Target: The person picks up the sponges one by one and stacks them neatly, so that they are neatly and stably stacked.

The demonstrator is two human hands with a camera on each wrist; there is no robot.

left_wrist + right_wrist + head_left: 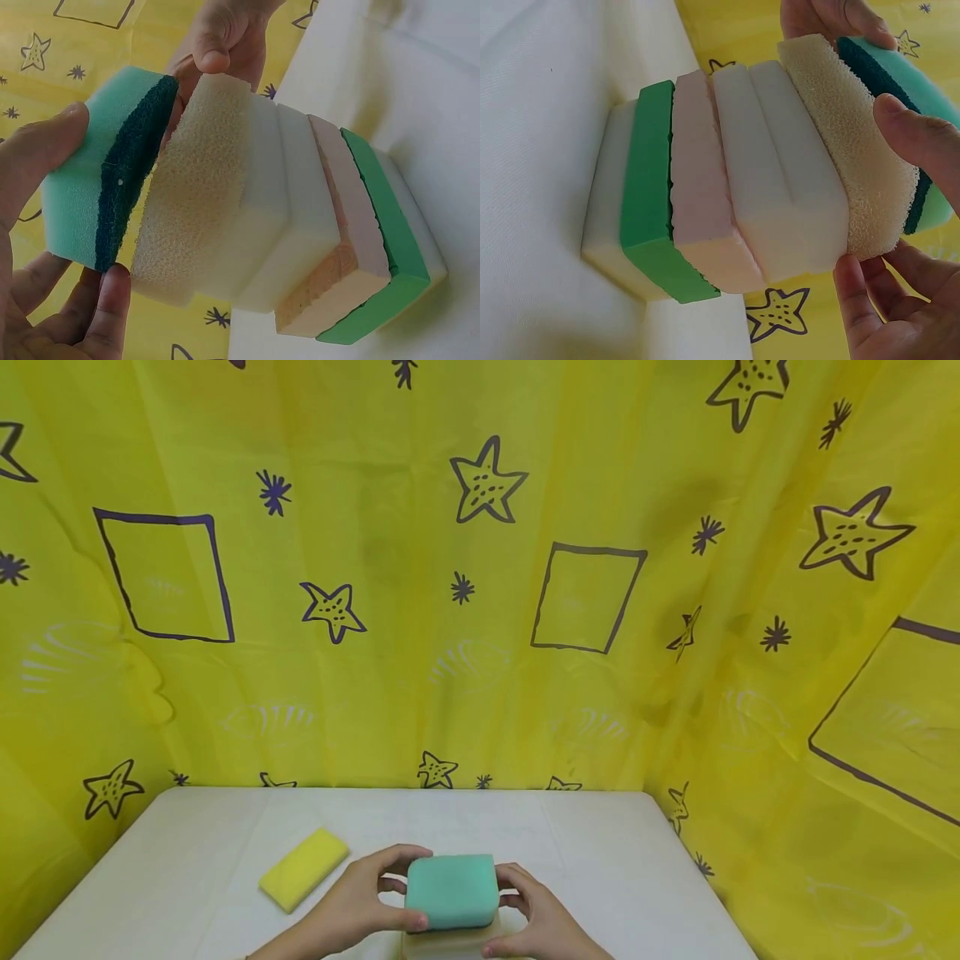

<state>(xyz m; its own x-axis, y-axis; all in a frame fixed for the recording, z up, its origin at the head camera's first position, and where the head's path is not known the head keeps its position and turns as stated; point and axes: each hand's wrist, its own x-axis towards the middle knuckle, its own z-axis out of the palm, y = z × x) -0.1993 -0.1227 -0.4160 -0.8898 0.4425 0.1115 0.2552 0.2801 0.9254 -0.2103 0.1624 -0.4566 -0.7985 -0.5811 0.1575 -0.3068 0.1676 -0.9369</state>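
Note:
My left hand [363, 902] grips a teal sponge [452, 889] by its left end. A dark scouring layer covers the underside of that sponge, and a narrow gap parts it from a porous beige sponge [199, 172] in the left wrist view. The beige one tops a stack, and my right hand [551, 918] holds it at its edges with thumb and fingers. Below it come two white sponges [754, 150], a pink sponge [697, 165], a green sponge [649, 165] and a whitish sponge [607, 187] at the bottom. The head view hides most of this stack.
On the white table [600, 852], a yellow sponge [303, 868] lies flat to the left of my left hand. A yellow curtain [390, 693] with drawn stars and squares hangs along the table's back and sides.

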